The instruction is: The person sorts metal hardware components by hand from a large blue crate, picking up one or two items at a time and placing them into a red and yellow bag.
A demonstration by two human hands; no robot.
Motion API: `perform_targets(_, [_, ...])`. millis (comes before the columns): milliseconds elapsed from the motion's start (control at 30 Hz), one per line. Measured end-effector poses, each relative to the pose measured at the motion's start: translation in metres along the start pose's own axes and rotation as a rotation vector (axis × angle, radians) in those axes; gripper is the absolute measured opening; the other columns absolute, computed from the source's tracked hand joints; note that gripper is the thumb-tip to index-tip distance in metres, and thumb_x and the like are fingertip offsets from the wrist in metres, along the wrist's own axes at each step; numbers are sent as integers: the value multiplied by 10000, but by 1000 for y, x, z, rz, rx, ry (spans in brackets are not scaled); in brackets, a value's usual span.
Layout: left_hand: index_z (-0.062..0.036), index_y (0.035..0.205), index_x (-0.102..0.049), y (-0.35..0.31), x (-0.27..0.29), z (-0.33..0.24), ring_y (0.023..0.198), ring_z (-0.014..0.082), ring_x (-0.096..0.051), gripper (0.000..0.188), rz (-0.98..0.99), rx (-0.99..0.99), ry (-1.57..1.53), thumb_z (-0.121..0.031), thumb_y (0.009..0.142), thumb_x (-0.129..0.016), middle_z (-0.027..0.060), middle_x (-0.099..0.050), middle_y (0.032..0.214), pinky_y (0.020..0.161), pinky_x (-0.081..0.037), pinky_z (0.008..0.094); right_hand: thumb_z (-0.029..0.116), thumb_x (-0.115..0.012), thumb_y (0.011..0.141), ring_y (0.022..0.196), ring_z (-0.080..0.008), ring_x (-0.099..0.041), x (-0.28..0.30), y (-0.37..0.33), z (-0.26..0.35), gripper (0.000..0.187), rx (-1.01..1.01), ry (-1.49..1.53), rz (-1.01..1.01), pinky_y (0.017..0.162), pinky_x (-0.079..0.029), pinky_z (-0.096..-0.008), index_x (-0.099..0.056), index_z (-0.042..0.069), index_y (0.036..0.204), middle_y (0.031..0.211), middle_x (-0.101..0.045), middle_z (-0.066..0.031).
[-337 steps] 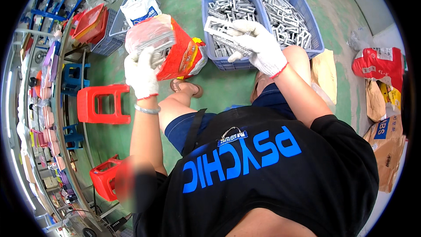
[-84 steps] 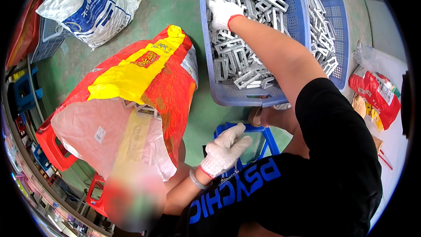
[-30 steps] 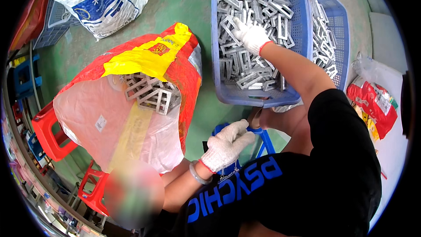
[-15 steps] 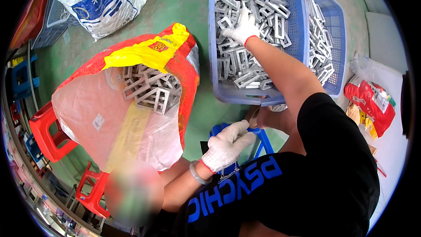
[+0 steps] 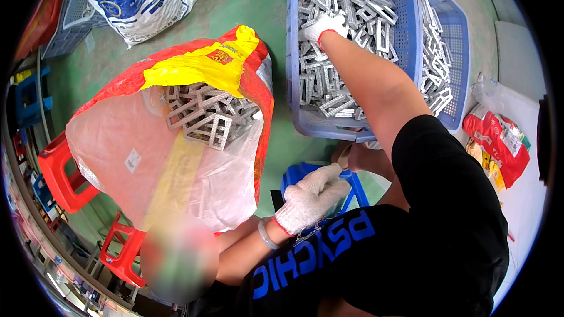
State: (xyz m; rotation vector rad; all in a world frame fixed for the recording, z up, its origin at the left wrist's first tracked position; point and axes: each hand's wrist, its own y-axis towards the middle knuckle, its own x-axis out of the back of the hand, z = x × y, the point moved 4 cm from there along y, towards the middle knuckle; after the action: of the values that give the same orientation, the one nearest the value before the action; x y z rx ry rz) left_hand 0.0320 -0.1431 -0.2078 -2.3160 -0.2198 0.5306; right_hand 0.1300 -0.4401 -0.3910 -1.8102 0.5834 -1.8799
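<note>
My right hand, in a white knit glove with a red cuff, is down among rectangular silvery metal frames in a blue plastic basket. Its fingers are bent into the pile, and what they hold is hidden. Near my body, my left hand, gloved alike, hovers above a blue stool with its fingers stretched out and nothing in it. Left of it, a big red and yellow sack gapes open. More metal frames lie heaped inside the sack against its pale lining.
A second blue basket of similar frames adjoins the first on the right. A white and blue sack stands at the far left, near stacked crates. Red stools sit left of the open sack. A red package lies at right.
My right hand has gone from spread fingers to a more closed shape, lower in the pile. My left hand stays nearly in place. The whole view has shifted slightly.
</note>
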Motion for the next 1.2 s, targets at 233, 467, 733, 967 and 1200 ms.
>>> perform_targets(233, [42, 1225, -599, 0, 3, 1, 875, 44, -540, 405, 0, 42, -2, -185, 908, -708, 3, -631, 963, 817, -474, 217, 416, -674, 800, 1284, -330, -501, -16, 5, 11, 655, 206, -31, -78, 1046, -449, -423, -511, 118, 1361, 1411, -455, -139])
perform_targets(467, [30, 1268, -591, 0, 0, -2, 911, 55, -561, 442, 153, 68, 79, -185, 902, -715, 19, -652, 1013, 845, -479, 219, 300, -486, 911, 1284, -331, -527, -129, 196, -53, 523, 130, 567, -77, 1049, -436, -434, -461, 142, 1409, 1474, -436, -184])
perform_targets(733, [37, 1292, -570, -1, 3, 6, 928, 55, -568, 474, -15, 81, -32, -193, 904, -713, 31, -655, 1053, 857, -482, 226, 296, -436, 938, 1333, -330, -489, -66, 80, 33, 498, 428, -664, 170, 1074, -411, -396, -536, 127, 1395, 1487, -456, -160])
perform_targets(967, [41, 1303, -561, -3, 4, -1, 964, 69, -576, 495, 8, 92, -35, -216, 907, -712, 52, -663, 1090, 879, -485, 241, 303, -461, 944, 1309, -316, -516, -78, 99, 30, 516, 461, -767, 138, 1034, -443, -434, -500, 101, 1417, 1458, -497, -136])
perform_targets(1200, [44, 1293, -567, -3, 6, 1, 945, 55, -578, 479, 2, 90, -32, -203, 908, -710, 35, -669, 1062, 869, -482, 229, 294, -401, 961, 1229, -258, -580, -51, 61, 34, 421, 492, -745, 84, 1014, -445, -367, -617, 132, 1283, 1351, -590, -113])
